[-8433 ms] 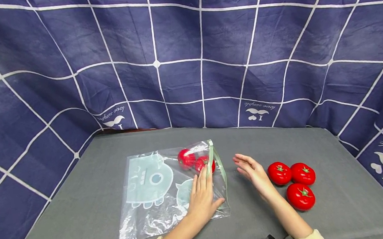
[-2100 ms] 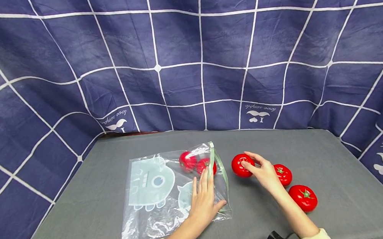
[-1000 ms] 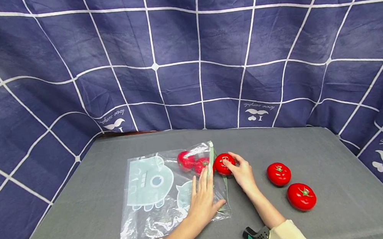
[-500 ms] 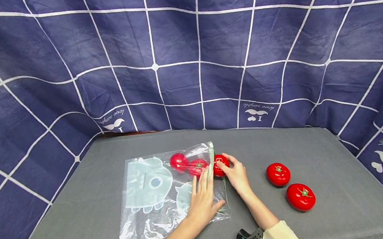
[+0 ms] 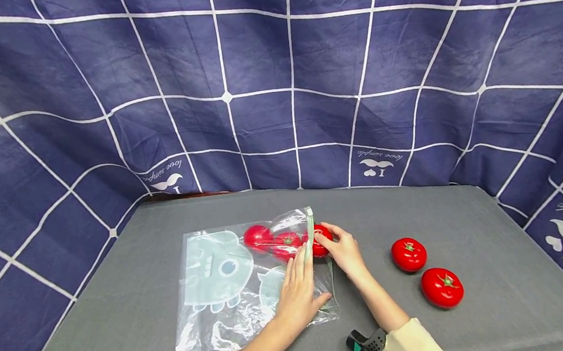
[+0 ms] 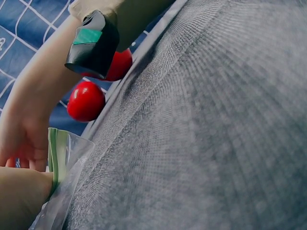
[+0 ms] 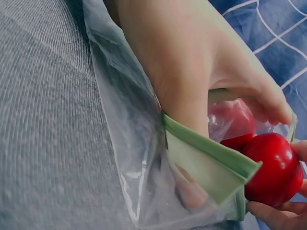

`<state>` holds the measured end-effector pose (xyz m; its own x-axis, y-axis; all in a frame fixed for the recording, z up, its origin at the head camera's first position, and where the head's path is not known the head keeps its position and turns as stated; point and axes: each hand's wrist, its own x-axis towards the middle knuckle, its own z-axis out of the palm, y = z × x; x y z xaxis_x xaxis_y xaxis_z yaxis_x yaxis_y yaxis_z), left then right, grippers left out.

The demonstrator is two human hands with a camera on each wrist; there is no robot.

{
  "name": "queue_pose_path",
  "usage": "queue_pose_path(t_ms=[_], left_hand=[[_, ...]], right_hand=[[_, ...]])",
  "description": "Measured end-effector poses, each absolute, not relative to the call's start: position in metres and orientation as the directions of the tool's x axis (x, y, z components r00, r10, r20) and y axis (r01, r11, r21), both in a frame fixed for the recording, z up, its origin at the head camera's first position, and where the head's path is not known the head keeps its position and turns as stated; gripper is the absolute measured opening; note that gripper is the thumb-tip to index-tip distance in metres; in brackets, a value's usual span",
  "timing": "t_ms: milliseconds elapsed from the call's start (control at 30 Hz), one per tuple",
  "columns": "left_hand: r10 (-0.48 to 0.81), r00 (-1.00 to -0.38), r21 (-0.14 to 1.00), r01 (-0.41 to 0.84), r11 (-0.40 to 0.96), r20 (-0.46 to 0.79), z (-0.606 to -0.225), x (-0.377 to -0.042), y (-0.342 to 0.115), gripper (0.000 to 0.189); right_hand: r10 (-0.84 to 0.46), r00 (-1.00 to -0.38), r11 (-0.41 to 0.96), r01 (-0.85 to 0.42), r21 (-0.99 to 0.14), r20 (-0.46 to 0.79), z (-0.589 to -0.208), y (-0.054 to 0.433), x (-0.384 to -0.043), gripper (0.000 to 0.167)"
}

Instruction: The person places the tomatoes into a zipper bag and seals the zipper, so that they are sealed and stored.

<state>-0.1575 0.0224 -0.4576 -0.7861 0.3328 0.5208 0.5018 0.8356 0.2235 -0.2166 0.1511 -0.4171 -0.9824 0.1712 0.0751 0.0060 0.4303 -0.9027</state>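
A clear zip bag [image 5: 216, 295] with a pale cartoon print lies flat on the grey table [image 5: 123, 326]. Two red tomatoes [image 5: 258, 237] sit inside it near the green zip strip [image 5: 310, 234]. My left hand [image 5: 300, 289] lies on the bag by its mouth with straight fingers. In the right wrist view the left hand [image 7: 192, 62] is at the lifted green strip [image 7: 206, 158]. My right hand [image 5: 340, 247] grips a third tomato [image 5: 322, 237] at the bag's mouth. That tomato [image 7: 271, 167] touches the strip, half past it.
Two more tomatoes [image 5: 408, 254] [image 5: 442, 287] rest on the table to the right of my right arm. A dark device [image 5: 363, 344] is strapped at my right wrist. A blue checked cloth [image 5: 273, 86] hangs behind and around the table.
My right hand picked a tomato from the group on the right and carried it left to the bag's mouth. The two tomatoes inside shifted deeper left. My left hand stayed on the bag.
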Motion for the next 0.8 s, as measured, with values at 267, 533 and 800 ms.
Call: queue_pose_path(t_ms=[267,533,800], left_hand=[[0.320,-0.742,0.224,0.530,0.818,0.589,-0.460,-0.158,0.022,0.115],[0.334,-0.741,0.209,0.534,0.820,0.582,-0.461,-0.158,0.022,0.113],[0.356,-0.792,0.206,0.505,0.838,0.496,-0.458,-0.157,0.022,0.105]], right_hand=[[0.161,-0.986,0.343,0.010,-0.939,0.048,-0.420,0.143,-0.219,0.043],[0.068,-0.996,0.075,0.071,-0.995,-0.066,-0.429,0.137,-0.219,0.044],[0.056,-0.990,-0.015,0.129,-0.992,-0.130,-0.431,0.140,-0.216,0.044]])
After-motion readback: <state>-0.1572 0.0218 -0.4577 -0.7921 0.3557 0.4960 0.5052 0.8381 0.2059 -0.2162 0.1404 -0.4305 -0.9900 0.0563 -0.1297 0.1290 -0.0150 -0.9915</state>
